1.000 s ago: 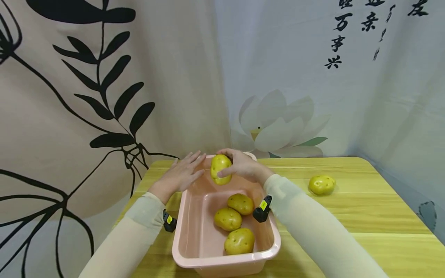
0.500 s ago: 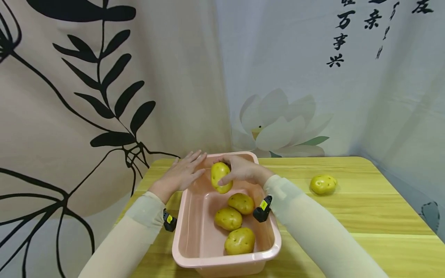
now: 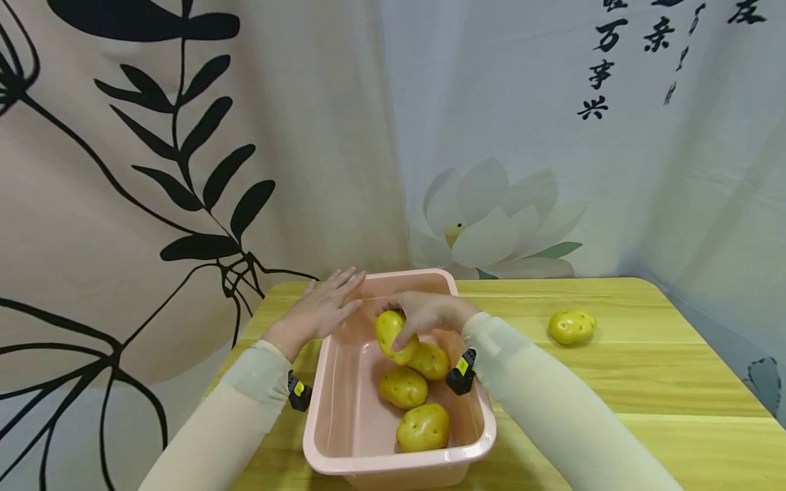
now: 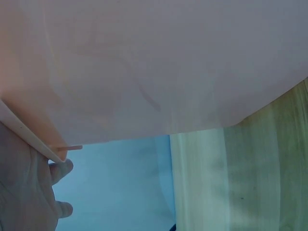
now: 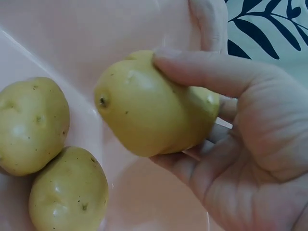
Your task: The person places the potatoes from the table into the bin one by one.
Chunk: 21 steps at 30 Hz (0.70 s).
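My right hand (image 3: 425, 315) grips a yellow potato (image 3: 391, 335) between thumb and fingers, inside the far half of a pink plastic basin (image 3: 334, 409). In the right wrist view the thumb lies over the top of this potato (image 5: 144, 106) and the other fingers curl beneath it. Several more potatoes lie on the basin floor: one (image 3: 431, 361) partly behind the held potato, one (image 3: 402, 387) in the middle and one (image 3: 424, 427) nearer the front. My left hand (image 3: 319, 307) rests on the basin's far left rim, fingers straight; two fingertips (image 4: 61, 171) show past the rim in the left wrist view.
Another potato (image 3: 572, 327) lies on the wooden table (image 3: 645, 382), right of the basin. Behind the table hangs a pale curtain (image 3: 331, 136) with black leaves, a lotus and writing.
My right hand has lowered the potato from near the basin's far rim, down and toward the potatoes on its floor. The left hand has stayed at the rim.
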{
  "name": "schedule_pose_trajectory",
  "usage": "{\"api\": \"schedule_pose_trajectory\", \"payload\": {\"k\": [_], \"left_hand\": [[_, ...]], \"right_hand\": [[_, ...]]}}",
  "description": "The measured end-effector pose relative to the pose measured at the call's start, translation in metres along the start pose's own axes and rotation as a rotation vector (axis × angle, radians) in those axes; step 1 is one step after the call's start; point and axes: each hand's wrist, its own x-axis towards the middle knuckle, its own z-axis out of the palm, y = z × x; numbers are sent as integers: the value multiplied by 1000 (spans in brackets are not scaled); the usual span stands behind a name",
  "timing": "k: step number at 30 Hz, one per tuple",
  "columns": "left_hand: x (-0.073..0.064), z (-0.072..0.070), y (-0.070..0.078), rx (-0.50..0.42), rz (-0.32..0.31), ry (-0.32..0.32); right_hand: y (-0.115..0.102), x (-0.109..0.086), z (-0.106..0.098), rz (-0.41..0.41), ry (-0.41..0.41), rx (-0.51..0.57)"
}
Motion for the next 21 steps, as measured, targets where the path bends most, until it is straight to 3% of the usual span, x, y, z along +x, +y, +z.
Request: {"api": "schedule_pose_trajectory", "payload": {"k": [6, 12, 21], "left_hand": [[0, 0, 0, 20, 9, 3], [-1, 1, 0, 16, 12, 14], [0, 1, -1, 12, 15, 19]], "right_hand": [[3, 1, 0, -3, -75, -26], [1, 0, 2, 71, -139, -83], [-1, -1, 3, 142, -243, -31]]}}
